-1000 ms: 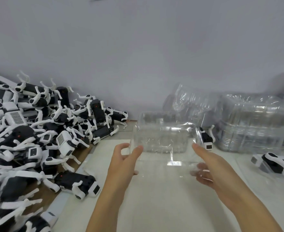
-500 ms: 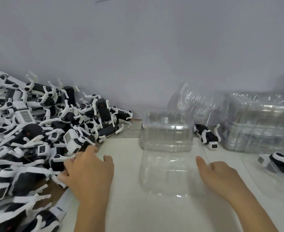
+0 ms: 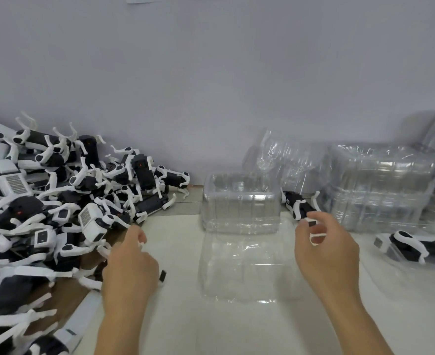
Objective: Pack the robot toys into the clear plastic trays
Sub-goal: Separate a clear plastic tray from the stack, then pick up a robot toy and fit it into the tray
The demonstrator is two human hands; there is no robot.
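Packing/assembly workshop: big robot toy pile (image 3: 57,201), stacked clear trays (image 3: 380,188), plain wall (image 3: 211,73).

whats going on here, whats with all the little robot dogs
A person is packing black-and-white robot dog toys into an open clear plastic clamshell tray that lies empty on the white table. The left hand grips a toy at the edge of the big heap of toys. The right hand curls round another toy lying beside the tray's raised lid. Stacks of empty clear trays wait at the right.
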